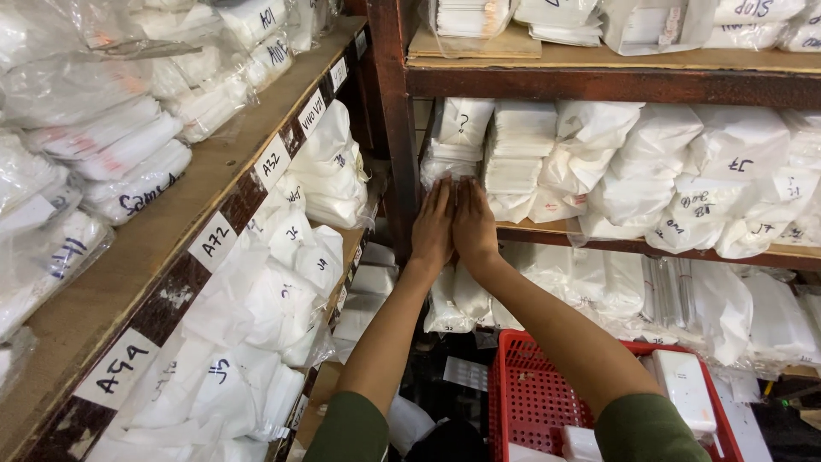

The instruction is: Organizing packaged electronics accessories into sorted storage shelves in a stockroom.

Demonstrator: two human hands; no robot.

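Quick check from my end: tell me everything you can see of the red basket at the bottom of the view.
The red basket is a plastic crate with lattice-grid walls and a solid rim, sitting low in front of the shelves, cut off by the frame's bottom edge. Only its left wall and back rim show clearly. It holds white boxed items. The right forearm crosses above its near corner; whether they touch cannot be told.

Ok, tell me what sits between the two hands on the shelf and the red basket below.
In the head view, below the left hand and right hand, the wooden shelf edge comes first, then clear bags of white packets standing above the red basket.
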